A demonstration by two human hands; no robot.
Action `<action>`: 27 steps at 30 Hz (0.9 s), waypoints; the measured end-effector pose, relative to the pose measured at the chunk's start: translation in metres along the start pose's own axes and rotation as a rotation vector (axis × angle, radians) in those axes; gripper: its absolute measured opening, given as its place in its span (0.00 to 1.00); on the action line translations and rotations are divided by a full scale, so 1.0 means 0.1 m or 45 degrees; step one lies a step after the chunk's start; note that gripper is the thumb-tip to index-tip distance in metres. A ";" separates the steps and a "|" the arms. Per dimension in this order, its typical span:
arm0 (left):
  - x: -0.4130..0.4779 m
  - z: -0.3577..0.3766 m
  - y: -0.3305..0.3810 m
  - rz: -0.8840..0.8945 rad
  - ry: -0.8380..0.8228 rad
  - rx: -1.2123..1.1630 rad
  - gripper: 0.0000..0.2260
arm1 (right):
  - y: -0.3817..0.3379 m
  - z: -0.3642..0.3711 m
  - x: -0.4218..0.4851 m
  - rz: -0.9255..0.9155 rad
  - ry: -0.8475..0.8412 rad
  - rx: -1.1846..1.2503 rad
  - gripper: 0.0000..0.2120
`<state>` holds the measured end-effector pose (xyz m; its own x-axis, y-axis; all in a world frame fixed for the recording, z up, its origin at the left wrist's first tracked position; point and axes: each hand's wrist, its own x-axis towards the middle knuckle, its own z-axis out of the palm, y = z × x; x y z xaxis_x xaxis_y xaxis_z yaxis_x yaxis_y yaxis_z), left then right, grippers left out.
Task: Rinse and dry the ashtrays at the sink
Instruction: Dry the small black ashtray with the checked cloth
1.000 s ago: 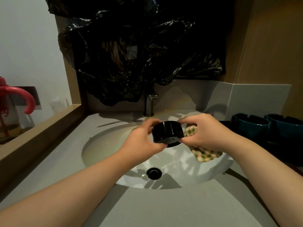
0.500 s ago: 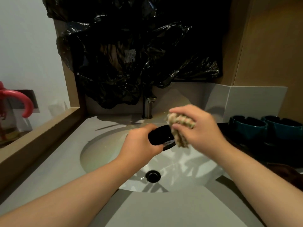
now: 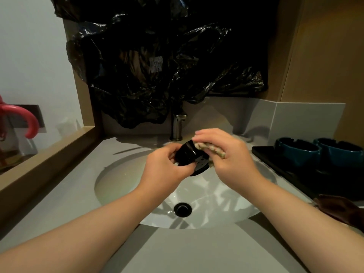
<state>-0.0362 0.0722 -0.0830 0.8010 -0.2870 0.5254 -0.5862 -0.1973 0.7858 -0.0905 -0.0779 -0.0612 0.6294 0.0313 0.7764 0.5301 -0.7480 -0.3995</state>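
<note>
The black ashtray (image 3: 186, 155) is held in the air over the sink basin (image 3: 122, 178), tipped on its side so that its flat underside faces down and towards the camera, roughly between the faucet (image 3: 178, 127) behind it and the drain (image 3: 182, 209) below it. The left hand (image 3: 167, 168) grips it by the side wall, fingers curled round the near edge. The right hand (image 3: 232, 156) comes in from the other side with a bunched checked cloth (image 3: 211, 148) pinched in its fingers, and the cloth is pressed against the ashtray's upper right edge. No water can be seen running from the faucet, so this looks like the drying step for this piece rather than the rinse. The next move probably calls for turning the ashtray in the left hand so the cloth can reach the hollow, which faces away from the camera and cannot be judged wet or dry. The glossy surface may be slippery, so a firm hold over the basin seems wise. Two teal ashtrays (image 3: 295, 152) stand side by side on a black tray (image 3: 264, 152) on the counter (image 3: 177, 251) to the right, well apart from both hands.
</note>
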 end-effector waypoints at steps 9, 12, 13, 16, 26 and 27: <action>0.05 -0.03 0.00 -0.267 0.013 -0.397 0.09 | 0.24 -0.12 0.02 0.927 -0.112 0.685 0.11; 0.08 -0.02 -0.05 -0.364 -0.093 -0.385 0.09 | 0.26 -0.17 0.06 1.004 -0.082 0.848 0.13; 0.08 -0.02 -0.07 -0.365 -0.128 -0.344 0.10 | 0.25 -0.18 0.07 0.962 -0.039 0.771 0.14; 0.06 0.01 -0.08 -0.351 -0.159 -0.210 0.12 | 0.14 -0.20 0.09 0.694 0.076 0.347 0.11; 0.12 -0.04 -0.03 -0.553 -0.046 -0.510 0.05 | 0.32 -0.21 0.07 0.948 0.017 0.186 0.10; 0.13 -0.05 -0.04 -0.595 -0.046 -0.519 0.05 | 0.31 -0.25 0.09 0.943 0.108 0.173 0.10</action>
<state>-0.0228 0.0736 -0.0778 0.9529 -0.2897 0.0901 -0.0752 0.0621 0.9952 -0.0825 -0.1172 -0.0544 0.8052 -0.5029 0.3143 0.0545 -0.4651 -0.8836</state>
